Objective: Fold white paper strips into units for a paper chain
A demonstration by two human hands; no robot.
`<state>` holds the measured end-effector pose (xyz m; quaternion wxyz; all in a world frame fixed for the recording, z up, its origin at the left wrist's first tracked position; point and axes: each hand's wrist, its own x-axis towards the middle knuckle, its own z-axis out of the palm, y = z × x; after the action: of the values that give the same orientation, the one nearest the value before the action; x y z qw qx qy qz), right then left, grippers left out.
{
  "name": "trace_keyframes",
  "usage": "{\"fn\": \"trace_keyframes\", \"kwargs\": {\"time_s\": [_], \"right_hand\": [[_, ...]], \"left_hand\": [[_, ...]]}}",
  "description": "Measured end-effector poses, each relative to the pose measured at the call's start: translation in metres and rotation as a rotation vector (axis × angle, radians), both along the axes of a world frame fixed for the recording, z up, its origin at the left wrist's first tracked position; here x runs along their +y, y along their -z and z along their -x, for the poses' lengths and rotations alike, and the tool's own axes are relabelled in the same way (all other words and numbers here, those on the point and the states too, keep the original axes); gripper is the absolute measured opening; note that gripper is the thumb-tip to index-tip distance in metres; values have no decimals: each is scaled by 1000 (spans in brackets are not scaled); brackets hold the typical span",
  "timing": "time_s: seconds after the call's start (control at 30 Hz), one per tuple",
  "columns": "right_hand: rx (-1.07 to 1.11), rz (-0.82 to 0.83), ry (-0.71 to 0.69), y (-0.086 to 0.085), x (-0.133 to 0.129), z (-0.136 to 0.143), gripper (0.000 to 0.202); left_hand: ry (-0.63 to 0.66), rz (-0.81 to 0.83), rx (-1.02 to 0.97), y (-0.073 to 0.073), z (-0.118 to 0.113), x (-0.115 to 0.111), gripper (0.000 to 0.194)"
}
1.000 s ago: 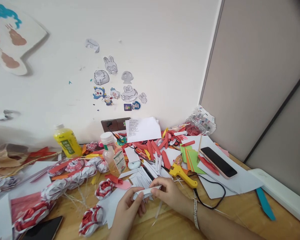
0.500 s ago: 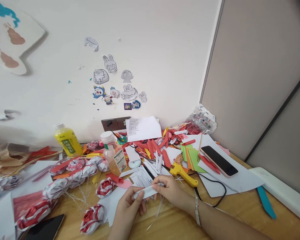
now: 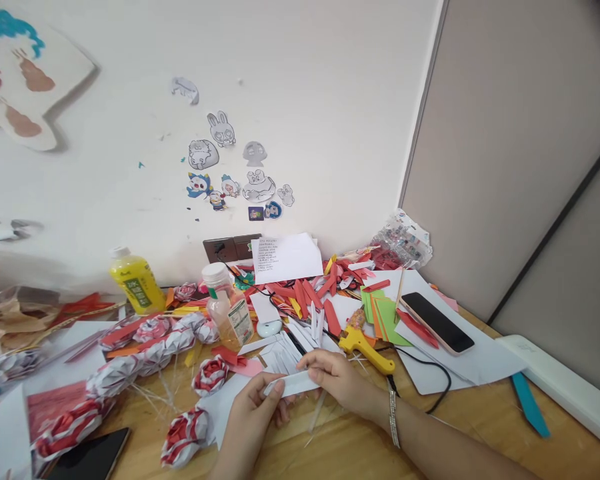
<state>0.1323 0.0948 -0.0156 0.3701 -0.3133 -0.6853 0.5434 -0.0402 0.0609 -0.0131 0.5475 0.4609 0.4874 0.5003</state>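
Observation:
A folded white paper strip (image 3: 296,383) is stretched between my two hands, low over the wooden table. My left hand (image 3: 255,408) pinches its left end, thumb on top. At the other end my right hand (image 3: 337,380) grips the strip between thumb and fingers; a silvery bracelet circles that wrist. Just beyond the hands lies a pile of white folded paper strips (image 3: 280,353). To the left of my left hand are red-and-white paper flowers (image 3: 184,437). A yellow hot glue gun (image 3: 367,347) rests beyond my right hand, its black cord trailing right.
A clear jar (image 3: 230,313) and a yellow bottle (image 3: 137,281) stand at the back left. One phone (image 3: 439,323) lies on white paper at right, another phone (image 3: 87,457) at lower left. Red paper pieces (image 3: 307,293) are heaped by the wall. A teal strip (image 3: 530,403) lies far right.
The paper strip shows wider and flatter between my hands, with the left thumb lying on its left end. My right fingers have shifted slightly. The objects on the table stay put.

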Motion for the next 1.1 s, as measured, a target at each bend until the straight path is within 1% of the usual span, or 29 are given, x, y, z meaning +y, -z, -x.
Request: {"fn": "trace_keyframes", "kwargs": {"time_s": [0.1, 0.27, 0.3, 0.37, 0.43, 0.47, 0.53, 0.63, 0.77, 0.83, 0.93, 1.0, 1.1], "right_hand": [[85, 52, -44, -2, -1, -1, 25], [111, 80, -51, -7, -3, -2, 25], [89, 72, -40, -7, -3, -1, 26], [-13, -2, 14, -8, -4, 0, 25], [-115, -87, 79, -7, -4, 2, 20], [-128, -95, 94, -7, -5, 3, 17], [-73, -35, 75, -4, -5, 5, 17], [24, 65, 27, 0, -3, 6, 20], [28, 70, 6, 3, -2, 5, 18], [22, 52, 8, 2, -2, 5, 17], [-10, -34, 32, 0, -3, 4, 16], [-39, -82, 41, -2, -3, 5, 16], [-84, -85, 77, -5, -5, 5, 16]], "left_hand": [[-13, 11, -11, -1, 1, 0, 26], [-13, -2, -4, 1, 1, 2, 30], [-15, -5, 1, 2, 1, 2, 30], [-24, -4, 11, 3, 1, 3, 30], [-33, -4, 20, 4, 0, 2, 31], [-30, -4, 23, 4, -1, 2, 31], [-16, 2, 12, 2, -2, 0, 31], [-6, 39, -63, -3, -4, -2, 25], [-21, 75, -163, -7, -2, -4, 14], [-22, 85, -191, -5, 0, -3, 12], [-12, 87, -209, 0, 1, -2, 14], [-14, 61, -163, 3, 1, -1, 20], [-48, 1, -75, 3, -3, -1, 23]]}}
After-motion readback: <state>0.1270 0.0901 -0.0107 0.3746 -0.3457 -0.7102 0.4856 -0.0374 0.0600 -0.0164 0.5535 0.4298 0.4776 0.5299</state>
